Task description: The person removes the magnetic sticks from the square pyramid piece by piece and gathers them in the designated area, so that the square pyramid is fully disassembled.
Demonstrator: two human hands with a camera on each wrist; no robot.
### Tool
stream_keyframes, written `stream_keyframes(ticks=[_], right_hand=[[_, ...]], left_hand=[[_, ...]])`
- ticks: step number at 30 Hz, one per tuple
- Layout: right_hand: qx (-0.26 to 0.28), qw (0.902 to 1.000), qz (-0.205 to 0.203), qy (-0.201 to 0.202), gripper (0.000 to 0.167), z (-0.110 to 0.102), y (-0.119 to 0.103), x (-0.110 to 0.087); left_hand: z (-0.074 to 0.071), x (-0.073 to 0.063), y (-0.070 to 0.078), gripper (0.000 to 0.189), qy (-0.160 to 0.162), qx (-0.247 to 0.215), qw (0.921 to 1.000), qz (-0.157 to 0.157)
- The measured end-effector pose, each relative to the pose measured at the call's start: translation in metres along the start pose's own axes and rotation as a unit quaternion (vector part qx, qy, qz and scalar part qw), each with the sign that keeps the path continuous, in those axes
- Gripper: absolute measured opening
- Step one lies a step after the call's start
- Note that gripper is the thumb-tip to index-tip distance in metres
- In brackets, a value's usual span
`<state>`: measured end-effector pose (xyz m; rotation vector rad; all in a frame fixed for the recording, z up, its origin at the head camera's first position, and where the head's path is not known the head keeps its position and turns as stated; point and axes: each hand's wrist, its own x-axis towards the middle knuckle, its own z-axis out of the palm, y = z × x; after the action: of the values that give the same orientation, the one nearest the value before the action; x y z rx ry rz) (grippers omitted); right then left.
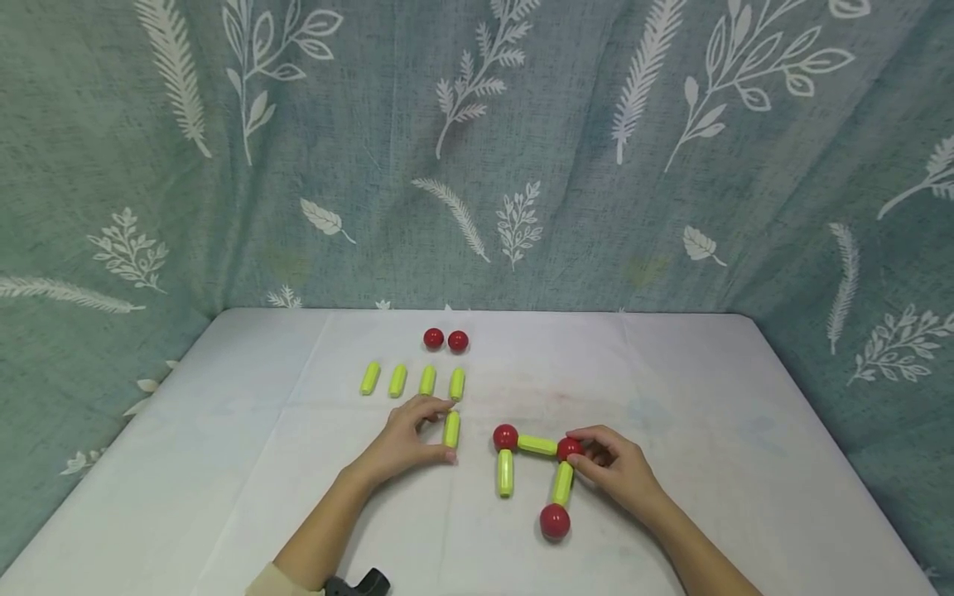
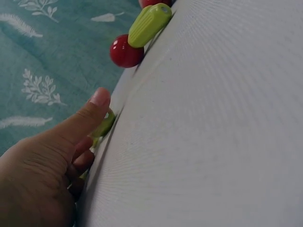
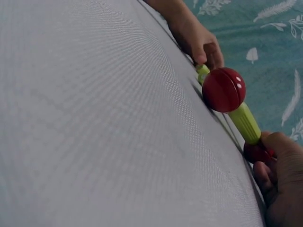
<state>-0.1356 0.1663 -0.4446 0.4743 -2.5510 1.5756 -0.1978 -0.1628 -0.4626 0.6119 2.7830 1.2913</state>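
Note:
My left hand (image 1: 408,437) pinches a short yellow-green rod (image 1: 451,430) by its two ends, index finger at the far end and thumb at the near one. In the left wrist view the thumb partly hides that rod (image 2: 107,124). On the right, my right hand (image 1: 620,473) grips a red ball (image 1: 569,449) between thumb and fingers. This ball is the corner of a joined frame: one rod (image 1: 537,445) runs left to another red ball (image 1: 505,437), and a second rod (image 1: 562,484) runs down to a third ball (image 1: 555,522). From the left ball a rod (image 1: 505,474) points toward me.
Several loose yellow-green rods (image 1: 398,381) lie in a row beyond my left hand. Behind them, two red balls (image 1: 434,338) sit side by side. A white cloth (image 1: 656,372) covers the table, and a patterned green curtain (image 1: 566,223) hangs along its back edge.

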Motion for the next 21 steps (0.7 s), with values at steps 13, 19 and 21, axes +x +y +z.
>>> stream_keyframes(ticks=[13,19,21], right_hand=[[0.003,1.0000,-0.003,0.002,0.027,0.003,0.026,0.002],[0.019,0.9998,-0.001,0.000,0.029,0.004,0.035,0.002],[0.024,0.9997,0.000,0.000,0.029,0.004,0.034,0.002]], left_hand=[[0.018,-0.010,0.041,0.065,-0.035,0.005,0.9916,0.124],[0.039,-0.012,0.053,0.060,-0.058,0.009,0.9880,0.143],[0.044,-0.013,0.056,0.060,-0.057,0.022,0.9877,0.144]])
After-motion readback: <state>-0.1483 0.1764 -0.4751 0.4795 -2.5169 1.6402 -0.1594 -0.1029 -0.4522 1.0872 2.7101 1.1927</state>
